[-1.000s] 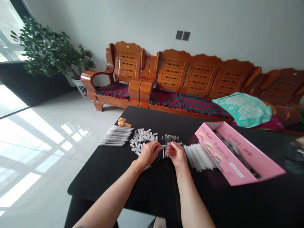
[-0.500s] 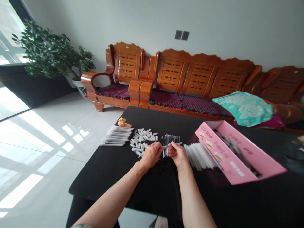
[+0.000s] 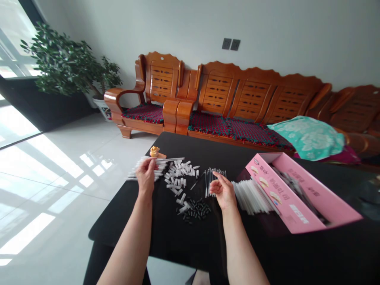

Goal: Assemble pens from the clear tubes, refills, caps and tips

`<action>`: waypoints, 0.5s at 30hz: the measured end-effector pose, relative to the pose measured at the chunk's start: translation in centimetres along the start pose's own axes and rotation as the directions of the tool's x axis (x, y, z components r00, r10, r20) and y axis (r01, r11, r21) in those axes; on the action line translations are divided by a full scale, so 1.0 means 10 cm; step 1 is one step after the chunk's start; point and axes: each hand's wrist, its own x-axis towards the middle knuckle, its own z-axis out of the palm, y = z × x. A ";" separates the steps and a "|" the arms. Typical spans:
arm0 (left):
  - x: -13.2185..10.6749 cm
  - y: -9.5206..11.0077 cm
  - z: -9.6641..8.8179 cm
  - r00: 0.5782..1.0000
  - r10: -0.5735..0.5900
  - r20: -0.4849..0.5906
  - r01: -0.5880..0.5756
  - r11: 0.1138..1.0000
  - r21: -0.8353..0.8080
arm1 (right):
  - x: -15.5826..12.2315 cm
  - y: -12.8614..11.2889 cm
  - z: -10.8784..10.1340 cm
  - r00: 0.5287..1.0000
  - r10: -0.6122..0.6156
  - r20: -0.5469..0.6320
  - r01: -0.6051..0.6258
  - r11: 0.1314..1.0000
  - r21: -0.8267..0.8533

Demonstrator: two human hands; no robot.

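Observation:
My left hand (image 3: 146,173) is closed on a slim whitish pen (image 3: 172,159), held above the left row of similar pens (image 3: 162,171). My right hand (image 3: 222,190) hovers by the thin dark pen refills (image 3: 211,180); its index finger is stretched out, the others loosely bent, and nothing shows in it. White pen caps (image 3: 179,169) lie in a loose heap between the hands. Nearer me is a scatter of small black plugs (image 3: 198,209). Translucent white tubes (image 3: 252,196) lie side by side right of my right hand.
A pink box (image 3: 292,190) with dark contents stands at the right of the black table (image 3: 124,225). A small orange figurine (image 3: 154,151) sits at the back left. Beyond are a wooden sofa (image 3: 219,93) and a potted plant (image 3: 71,67).
My left hand has moved left with the pen, away from my right hand, to over the row of pens. My right hand has let go of the pen and its fingers have loosened.

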 end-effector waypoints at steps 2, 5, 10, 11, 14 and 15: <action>0.13 -0.04 -0.18 0.990 0.020 -0.138 -0.007 0.995 0.098 | -0.01 0.00 0.02 1.000 0.003 0.005 -0.003 1.000 -0.015; 0.26 -0.12 -0.35 0.964 -0.006 -0.266 0.054 0.984 0.172 | -0.02 0.00 0.04 1.000 0.002 -0.002 -0.002 1.000 -0.023; 0.36 -0.27 -0.43 0.910 -0.111 -0.399 0.169 0.979 0.112 | -0.02 0.00 0.02 1.000 -0.019 -0.017 0.019 1.000 -0.017; 0.37 -0.30 -0.44 0.896 -0.133 -0.424 0.190 0.977 0.095 | -0.02 -0.01 0.02 0.999 -0.028 -0.023 0.027 1.000 -0.015; 0.39 -0.37 -0.50 0.863 -0.166 -0.476 0.237 0.967 0.093 | -0.01 -0.02 0.00 0.997 -0.055 -0.047 0.055 0.998 -0.007; 0.39 -0.38 -0.52 0.860 -0.164 -0.484 0.245 0.963 0.110 | -0.01 -0.03 0.00 0.996 -0.066 -0.060 0.066 0.998 -0.003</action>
